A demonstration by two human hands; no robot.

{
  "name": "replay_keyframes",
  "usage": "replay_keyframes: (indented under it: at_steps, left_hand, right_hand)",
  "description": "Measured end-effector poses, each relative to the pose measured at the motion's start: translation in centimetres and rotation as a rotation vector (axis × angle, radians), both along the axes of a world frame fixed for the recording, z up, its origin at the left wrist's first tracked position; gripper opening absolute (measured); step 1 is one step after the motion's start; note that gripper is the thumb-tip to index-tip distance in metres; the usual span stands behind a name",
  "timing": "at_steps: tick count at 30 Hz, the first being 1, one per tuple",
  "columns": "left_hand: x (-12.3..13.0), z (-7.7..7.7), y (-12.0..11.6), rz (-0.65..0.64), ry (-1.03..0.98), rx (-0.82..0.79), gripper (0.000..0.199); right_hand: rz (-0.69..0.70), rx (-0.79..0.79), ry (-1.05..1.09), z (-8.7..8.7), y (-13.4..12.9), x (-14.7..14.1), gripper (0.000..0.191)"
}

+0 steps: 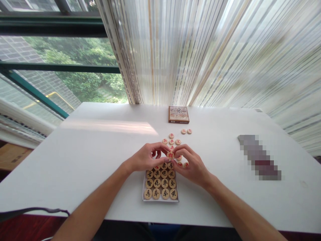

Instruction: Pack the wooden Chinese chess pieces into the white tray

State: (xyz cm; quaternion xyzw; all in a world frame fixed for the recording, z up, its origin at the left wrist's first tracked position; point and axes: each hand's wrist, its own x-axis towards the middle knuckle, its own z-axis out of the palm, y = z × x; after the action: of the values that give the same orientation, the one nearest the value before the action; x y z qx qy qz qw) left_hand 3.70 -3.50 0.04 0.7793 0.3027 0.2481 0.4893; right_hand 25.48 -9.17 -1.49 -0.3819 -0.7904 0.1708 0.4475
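Observation:
A round wooden piece with a red character [170,155] is pinched between my two hands, above the far edge of a shallow white tray [160,200]. My left hand [147,156] holds it from the left with thumb and fingers. From the right, my right hand [192,164] grips the same piece. Rows of round pieces, mostly with black characters [156,183], lie in the tray; its far corners are partly hidden by my hands. Several red-character pieces [171,141] lie on the table just beyond and beside my right hand.
Two red-character pieces [184,131] sit farther back on the white table [87,167]. Behind them is a flat box [178,114]. A blurred-out long object [259,157] lies at the right. Window and striped curtain stand behind the table, and a dark strap [35,210] is at the lower left.

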Motion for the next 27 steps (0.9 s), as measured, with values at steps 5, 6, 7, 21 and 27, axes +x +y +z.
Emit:
replay_keyframes:
  at_steps: [5, 6, 7, 21, 27]
  left_hand:
    - [-0.1, 0.0, 0.1, -0.002, -0.001, 0.01, 0.028]
    - [-0.1, 0.0, 0.1, -0.003, 0.0, 0.011, 0.028]
    - [-0.1, 0.0, 0.0, -0.004, 0.001, 0.013, 0.027]
    - [-0.3, -0.4, 0.3, 0.026, -0.02, 0.044, 0.021]
    - [-0.1, -0.4, 0.3, 0.018, -0.031, 0.125, 0.02]
  right_hand:
    - [0.025, -0.011, 0.039, 0.1, 0.1, -0.1, 0.017]
    - [0.027, -0.009, 0.046, 0.1, 0.1, -0.1, 0.018]
    - [0.029, -0.006, 0.054, 0.1, 0.1, -0.1, 0.018]
    - [0.018, -0.117, 0.104, -0.5, 0.1, -0.2, 0.013]
    - [0.011, -0.183, 0.15, -0.9, 0.3, -0.2, 0.013]
